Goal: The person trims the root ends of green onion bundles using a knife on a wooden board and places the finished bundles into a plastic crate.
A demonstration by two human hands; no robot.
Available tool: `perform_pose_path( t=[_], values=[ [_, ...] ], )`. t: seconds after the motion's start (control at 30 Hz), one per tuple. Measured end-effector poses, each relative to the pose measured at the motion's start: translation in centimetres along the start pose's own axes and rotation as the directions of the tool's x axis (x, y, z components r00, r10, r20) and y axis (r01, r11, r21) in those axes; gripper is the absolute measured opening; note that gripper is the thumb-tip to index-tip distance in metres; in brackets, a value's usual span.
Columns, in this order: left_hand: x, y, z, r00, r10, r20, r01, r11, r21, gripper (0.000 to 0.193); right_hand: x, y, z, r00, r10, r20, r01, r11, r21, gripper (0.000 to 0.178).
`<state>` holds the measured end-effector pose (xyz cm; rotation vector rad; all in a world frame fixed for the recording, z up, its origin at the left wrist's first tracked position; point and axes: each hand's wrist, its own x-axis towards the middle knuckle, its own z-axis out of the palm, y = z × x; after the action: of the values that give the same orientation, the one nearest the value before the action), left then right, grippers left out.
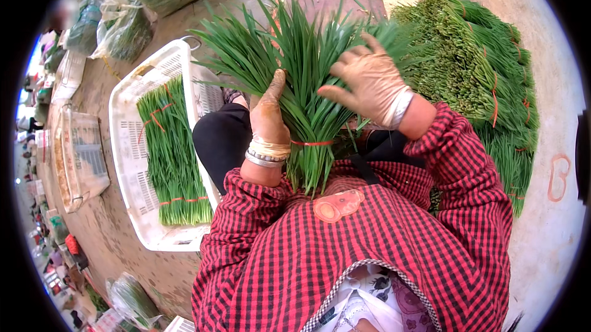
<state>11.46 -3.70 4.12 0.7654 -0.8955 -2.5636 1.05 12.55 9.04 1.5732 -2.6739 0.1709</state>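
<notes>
The bare concrete floor [557,243] carries everything here. A white slatted plastic crate [126,147] sits on it at the left — just beyond that lies a flatter, dirtier tray [80,160]. A big heap of banded green chive bundles [486,80] rests on the floor at the right. Bagged greens [123,27] lie at the upper left — a red marking [559,177] shows on the concrete at the right.

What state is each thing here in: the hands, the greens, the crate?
Left hand: gloved, gripping bunch.
Right hand: gloved, fingers spread on leaves.
Green chive bunch in hands: tied with red band, upright.
White slotted plastic crate: holds a tied bundle.
Pile of green chive bundles: tied, stacked.
</notes>
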Motion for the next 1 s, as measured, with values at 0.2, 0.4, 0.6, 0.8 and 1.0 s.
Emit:
perform_pose_path(
  t=[0.2, 0.4, 0.6, 0.8, 1.0],
  values=[
    [0.9, -0.3, -1.6, 0.999, 0.025, -0.026, -0.025, 1.0, 0.014, 0.028, -3.8, 5.6, 2.7, 0.972, 0.192, 0.138, -0.224, 0.936, 0.273, 0.058],
    [0.9, -0.4, -1.2, 0.998, 0.021, -0.061, -0.02, 0.999, 0.026, 0.028, -4.4, 6.4, 2.2, 0.956, 0.254, -0.15, -0.217, 0.95, 0.225, 0.039],
    [-0.1, 0.1, 0.3, 0.997, 0.067, -0.026, -0.064, 0.992, 0.106, 0.027, -0.7, 4.4, -1.4, 0.879, 0.107, -0.464, -0.136, 0.99, -0.03, 0.03],
    [-0.4, -0.1, 0.9, 0.992, 0.122, 0.032, -0.125, 0.986, 0.114, 0.032, 0.8, -2.4, -2.0, 0.863, -0.281, -0.419, 0.324, 0.945, 0.035, 0.017],
    [0.0, 0.0, -0.5, 0.995, 0.091, -0.046, -0.088, 0.994, 0.065, 0.023, -2.1, -2.9, 1.2, 0.97, -0.104, -0.221, 0.145, 0.973, 0.18, 0.022]
  ],
)
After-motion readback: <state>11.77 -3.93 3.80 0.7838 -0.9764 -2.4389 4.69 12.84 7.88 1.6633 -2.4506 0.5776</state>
